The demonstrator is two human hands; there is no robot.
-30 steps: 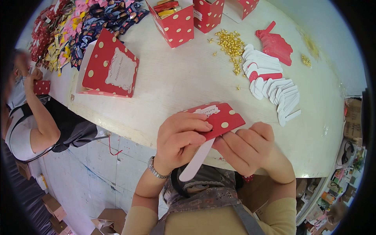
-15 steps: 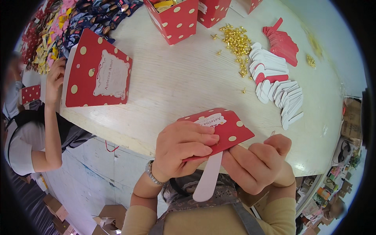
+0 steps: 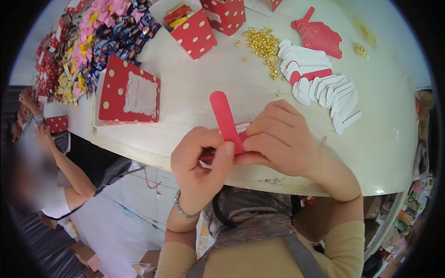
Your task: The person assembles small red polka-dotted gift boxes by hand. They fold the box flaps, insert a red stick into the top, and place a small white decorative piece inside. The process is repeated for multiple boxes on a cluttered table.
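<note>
Left hand and right hand both pinching one red card strip, rounded top, upright and slightly tilted, at near edge of white counter; folded red card under fingers mostly hidden. Far left: heap of wrapped sweets, uncounted. One flat red dotted box with white label. Two open red dotted boxes behind. Gold bits scattered. Fanned pile of white strips, count unclear; red cutouts beyond. Another person's arm at left.
</note>
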